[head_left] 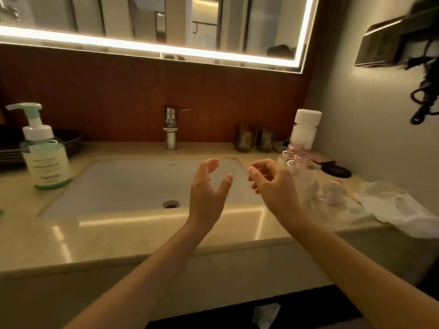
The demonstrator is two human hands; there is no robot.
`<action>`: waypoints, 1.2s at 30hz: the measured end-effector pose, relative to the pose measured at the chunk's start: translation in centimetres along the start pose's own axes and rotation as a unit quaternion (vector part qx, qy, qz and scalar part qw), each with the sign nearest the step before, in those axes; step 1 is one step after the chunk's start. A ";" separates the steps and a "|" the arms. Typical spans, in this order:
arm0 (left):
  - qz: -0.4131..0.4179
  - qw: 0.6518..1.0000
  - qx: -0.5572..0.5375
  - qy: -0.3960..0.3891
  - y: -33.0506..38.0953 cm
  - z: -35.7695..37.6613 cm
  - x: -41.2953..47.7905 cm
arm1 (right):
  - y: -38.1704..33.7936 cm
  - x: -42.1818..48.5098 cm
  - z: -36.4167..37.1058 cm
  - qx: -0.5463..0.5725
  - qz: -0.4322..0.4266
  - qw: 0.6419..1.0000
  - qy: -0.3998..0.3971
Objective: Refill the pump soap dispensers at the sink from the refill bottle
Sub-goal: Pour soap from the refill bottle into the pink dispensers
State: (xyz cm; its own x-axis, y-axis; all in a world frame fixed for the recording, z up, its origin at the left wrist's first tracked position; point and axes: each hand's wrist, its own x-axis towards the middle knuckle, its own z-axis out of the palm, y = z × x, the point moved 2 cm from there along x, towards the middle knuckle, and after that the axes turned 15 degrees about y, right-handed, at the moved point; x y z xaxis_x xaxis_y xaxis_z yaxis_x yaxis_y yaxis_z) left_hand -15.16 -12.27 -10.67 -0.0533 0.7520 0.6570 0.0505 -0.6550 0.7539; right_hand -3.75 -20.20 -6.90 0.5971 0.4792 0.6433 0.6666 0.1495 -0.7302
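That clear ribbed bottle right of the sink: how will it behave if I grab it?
The clear ribbed bottle looks see-through with no liquid showing, so probably very light. Its thin ribbed wall will likely dent under a firm squeeze. Tall and narrow, standing by the sink edge, it could tip from a sideways nudge.

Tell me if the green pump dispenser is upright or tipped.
Upright: the green pump dispenser stands on its base, pump head on top.

A lit mirror [152, 20] hangs above the shiny tap [171, 129], dark plates [69, 142] sit stacked at the left of the worktop [118, 236], two dark cups [244, 138] stand by the wall, and what may be a crumpled white bag [399, 210] lies at the right.
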 end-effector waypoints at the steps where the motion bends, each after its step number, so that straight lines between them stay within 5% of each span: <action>1: -0.009 1.000 -0.010 -0.025 0.3 1.4 -0.7 | 0.9 0.1 -1.6 -0.008 0.001 1.000 0.016; 8: -0.070 0.989 -0.033 -0.124 1.6 8.1 -3.2 | 6.8 2.3 -10.5 -0.098 0.066 0.971 0.210; 15: -0.090 0.987 -0.015 -0.136 2.9 13.0 -3.3 | 13.2 7.7 -12.9 -0.304 0.181 0.929 0.110; 28: -0.035 0.995 -0.010 -0.098 2.1 13.3 -4.5 | 14.3 10.3 -10.2 -0.517 0.125 0.847 -0.020; 36: -0.034 0.995 -0.024 -0.091 1.8 13.3 -4.6 | 13.7 10.9 -11.0 -0.364 0.218 0.905 0.043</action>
State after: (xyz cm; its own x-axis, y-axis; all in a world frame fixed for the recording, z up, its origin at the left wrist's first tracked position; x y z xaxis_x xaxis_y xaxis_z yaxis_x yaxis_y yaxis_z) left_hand -1.58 -15.91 -12.41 0.1267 0.7923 0.5968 0.0048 -0.6021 0.7984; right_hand 16.79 -22.47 -7.34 0.8855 0.2826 0.3688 0.4584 -0.6609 -0.5942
